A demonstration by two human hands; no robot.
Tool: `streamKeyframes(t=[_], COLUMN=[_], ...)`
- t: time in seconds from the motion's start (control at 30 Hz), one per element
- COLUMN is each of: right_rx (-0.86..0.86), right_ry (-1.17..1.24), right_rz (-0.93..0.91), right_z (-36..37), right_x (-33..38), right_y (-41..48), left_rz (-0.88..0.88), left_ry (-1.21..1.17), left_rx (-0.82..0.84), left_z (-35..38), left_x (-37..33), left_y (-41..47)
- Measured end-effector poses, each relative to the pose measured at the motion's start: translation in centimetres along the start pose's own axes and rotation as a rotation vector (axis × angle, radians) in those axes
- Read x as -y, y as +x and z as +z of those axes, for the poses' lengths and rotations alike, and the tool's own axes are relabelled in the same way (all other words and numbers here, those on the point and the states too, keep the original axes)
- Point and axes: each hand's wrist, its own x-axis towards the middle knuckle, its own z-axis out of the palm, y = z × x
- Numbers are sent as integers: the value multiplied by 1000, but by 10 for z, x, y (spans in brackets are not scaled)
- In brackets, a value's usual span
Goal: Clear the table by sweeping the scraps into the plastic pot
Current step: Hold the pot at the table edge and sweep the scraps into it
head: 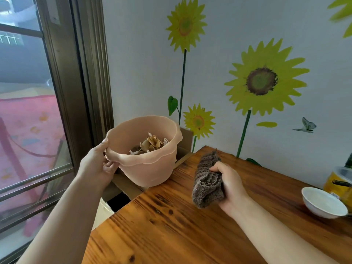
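Scraps [150, 144] fill the plastic pot [146, 166] my left hand [97, 164] grips by the rim; my right hand [228, 185] clutches a bunched grey cloth [206, 180] over the wooden table [171, 225].

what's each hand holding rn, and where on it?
Left hand grips the plastic pot by its wavy rim, thumb on top. Right hand clutches the bunched grey cloth around its middle.
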Motion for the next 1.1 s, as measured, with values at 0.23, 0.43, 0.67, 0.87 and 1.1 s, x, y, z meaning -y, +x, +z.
streamKeyframes(t=[0.23,0.43,0.67,0.87,1.1], right_rx=[-23,-55,-143,-188,-269], right_ry=[-11,-5,-12,31,67], right_rz=[-62,-97,-141,-165,-159], right_z=[-4,-12,-35,-65,-97], right_x=[15,25,40,45,36], right_y=[-14,-26,-51,-79,-135], left_rz=[41,13,-26,-48,-118], left_ry=[84,129,172,226,253], left_rx=[58,126,218,286,376], left_z=[15,29,53,64,64], left_x=[12,12,27,45,77], left_y=[-21,-37,-60,-82,-123])
